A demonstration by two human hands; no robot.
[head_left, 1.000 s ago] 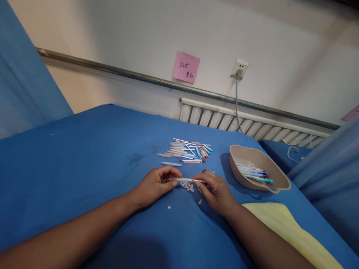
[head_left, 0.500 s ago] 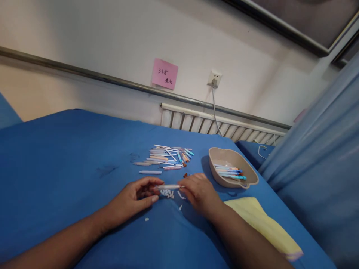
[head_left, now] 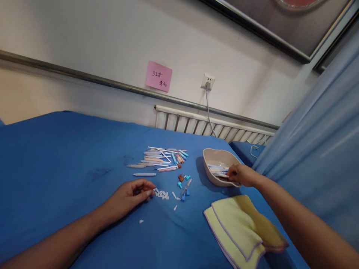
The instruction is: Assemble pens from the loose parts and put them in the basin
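Your right hand [head_left: 239,175] has moved into the basin [head_left: 218,155], fingers curled at the pens [head_left: 216,170]; one pen appears delivered. Your left hand [head_left: 134,193] stays beside the white pieces [head_left: 162,195], thumb and forefinger nearly meeting. Neither grip can be confirmed.

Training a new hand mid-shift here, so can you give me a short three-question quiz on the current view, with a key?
1. True or false: the right hand reaches into the beige basin, where pens lie.

2. Multiple choice: what lies nearest the fingers of the left hand?
A) the wall socket
B) the small white pieces
C) the pink note

3. Short answer: which is nearer the camera, the beige basin or the yellow cloth?

Key:
1. True.
2. B; they lie right by the fingertips, though whether one is pinched cannot be told.
3. The yellow cloth.
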